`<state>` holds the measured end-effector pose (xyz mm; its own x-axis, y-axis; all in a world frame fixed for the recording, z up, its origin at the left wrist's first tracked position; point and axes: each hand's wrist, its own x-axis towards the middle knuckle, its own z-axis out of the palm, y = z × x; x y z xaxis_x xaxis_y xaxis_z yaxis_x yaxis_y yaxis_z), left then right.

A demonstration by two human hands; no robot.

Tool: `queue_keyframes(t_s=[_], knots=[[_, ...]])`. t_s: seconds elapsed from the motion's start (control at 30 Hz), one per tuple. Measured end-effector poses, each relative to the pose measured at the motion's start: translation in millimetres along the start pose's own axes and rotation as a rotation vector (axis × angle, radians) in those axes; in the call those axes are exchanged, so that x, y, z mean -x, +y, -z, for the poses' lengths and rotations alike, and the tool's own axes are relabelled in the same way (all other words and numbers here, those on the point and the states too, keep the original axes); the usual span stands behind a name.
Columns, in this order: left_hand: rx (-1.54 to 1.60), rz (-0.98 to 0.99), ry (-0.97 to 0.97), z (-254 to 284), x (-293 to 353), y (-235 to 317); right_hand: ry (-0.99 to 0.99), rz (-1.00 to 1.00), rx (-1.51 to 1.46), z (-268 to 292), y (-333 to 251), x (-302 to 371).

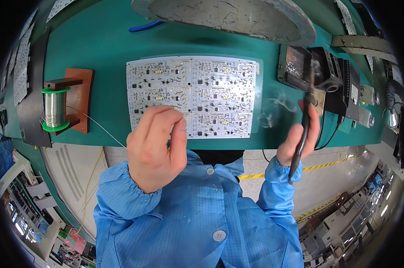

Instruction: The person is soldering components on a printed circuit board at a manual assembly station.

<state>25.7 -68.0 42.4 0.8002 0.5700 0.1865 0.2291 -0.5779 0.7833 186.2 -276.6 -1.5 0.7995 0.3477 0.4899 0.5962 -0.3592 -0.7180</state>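
Note:
My left hand [155, 145] is closed with thumb and fingers pinched over the lower left part of a white circuit board panel [190, 96]. Thin solder wire [106, 129] runs from a green-rimmed spool [55, 109] to this hand; the end in the fingers is hidden. To the right of the panel, my right hand [302, 136] grips a black soldering iron [305, 120]. Its tip points away from me, over a dark metal tray [296, 64]. The panel lies flat, its small parts repeated in several sections.
The spool sits on a brown stand [86, 100] at the left of the green mat [108, 49]. A black box [345, 85] and small clear bottles [367, 117] stand at the right. Above the far side hangs a grey rounded plate [228, 20]; a blue tool handle [144, 27] lies near it.

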Motion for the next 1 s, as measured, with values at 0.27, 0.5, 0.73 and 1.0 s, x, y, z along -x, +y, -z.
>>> queue_keyframes(t_s=[0.27, 0.5, 0.73, 1.0], knots=[[-0.081, -0.031, 0.033, 14, -4, -17, -0.084, -0.079, 0.1, 2, 4, -1], [-0.074, -0.012, 0.05, 13, -7, -16, -0.089, -0.041, 0.113, -4, 6, -1], [-0.075, -0.094, 0.069, 9, -9, -13, 0.003, -0.094, -0.046, -3, -4, 6], [-0.025, -0.209, 0.063, 4, -9, -8, -0.041, -0.104, -0.112, -4, -18, 19]])
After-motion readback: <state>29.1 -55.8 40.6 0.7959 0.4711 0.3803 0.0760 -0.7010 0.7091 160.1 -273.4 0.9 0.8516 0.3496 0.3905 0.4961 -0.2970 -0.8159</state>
